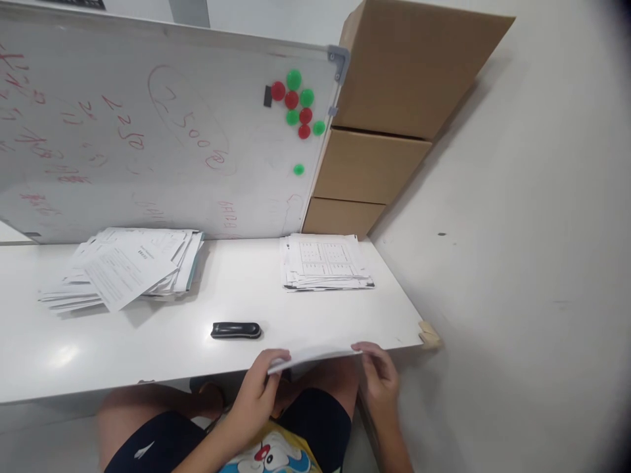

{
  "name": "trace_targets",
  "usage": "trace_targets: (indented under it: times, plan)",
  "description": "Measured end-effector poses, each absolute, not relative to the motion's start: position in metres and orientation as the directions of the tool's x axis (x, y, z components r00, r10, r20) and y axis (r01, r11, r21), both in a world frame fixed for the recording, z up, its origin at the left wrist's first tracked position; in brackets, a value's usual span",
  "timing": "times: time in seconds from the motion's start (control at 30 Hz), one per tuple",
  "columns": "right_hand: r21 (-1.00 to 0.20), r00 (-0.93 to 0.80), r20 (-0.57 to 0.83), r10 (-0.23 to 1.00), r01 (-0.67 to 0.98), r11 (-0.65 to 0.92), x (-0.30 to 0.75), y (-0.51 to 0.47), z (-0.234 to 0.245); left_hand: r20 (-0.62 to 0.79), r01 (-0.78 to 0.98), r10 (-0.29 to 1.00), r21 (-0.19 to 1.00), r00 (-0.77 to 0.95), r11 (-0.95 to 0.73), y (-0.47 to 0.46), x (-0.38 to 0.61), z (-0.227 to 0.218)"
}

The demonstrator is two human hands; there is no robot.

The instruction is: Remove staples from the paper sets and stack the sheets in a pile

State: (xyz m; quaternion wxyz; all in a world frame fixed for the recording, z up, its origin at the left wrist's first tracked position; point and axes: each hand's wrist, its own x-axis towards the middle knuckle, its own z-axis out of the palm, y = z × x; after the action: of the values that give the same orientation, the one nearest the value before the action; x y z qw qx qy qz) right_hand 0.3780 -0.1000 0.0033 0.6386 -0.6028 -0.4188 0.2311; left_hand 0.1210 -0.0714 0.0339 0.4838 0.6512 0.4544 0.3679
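A thin white stack of paper point(318, 355) is held nearly edge-on at the table's front edge, above my lap. My left hand point(263, 374) pinches its left end between thumb and fingers. At the other end, my right hand point(378, 371) grips the paper's right edge with the fingers curled. How many sheets there are I cannot tell. A black stapler point(236, 330) lies on the table just beyond my left hand, touched by neither hand.
On the white table point(236, 282) lie a messy pile of printed papers point(133, 269) at left and a neater stack point(325, 259) at right. Behind stand a whiteboard point(197, 131) with red writing and round magnets, and cardboard boxes point(374, 164). A wall point(517, 263) borders the right side.
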Motion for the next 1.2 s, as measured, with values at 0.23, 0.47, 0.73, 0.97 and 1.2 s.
trace_targets:
  times: [0.23,0.47,0.73,0.97,1.2]
  plan:
    - [-0.979,0.422,-0.138,0.896,0.079,-0.188,0.389,-0.127,0.020,-0.128,0.302,0.964,0.952,0.232,0.053,-0.094,0.095,0.041]
    - [-0.966,0.549,-0.252,0.797,-0.090,-0.243,0.377,-0.094,0.001,0.252,0.562,0.832,0.638,0.494,-0.527,-0.054,0.068,0.040]
    - [-0.960,0.425,-0.262,0.866,-0.024,-0.279,0.360,-0.085,-0.012,0.176,0.711,0.781,0.333,0.599,-0.620,0.015,0.040,0.026]
    - [-0.944,0.394,-0.282,0.875,0.046,-0.326,0.363,-0.088,-0.016,0.266,0.697,0.784,0.359,0.561,-0.620,0.019,0.037,0.003]
    - [-0.944,0.349,-0.270,0.898,0.090,-0.319,0.361,-0.076,-0.012,0.384,0.677,0.717,0.261,0.582,-0.689,0.018,0.037,-0.004]
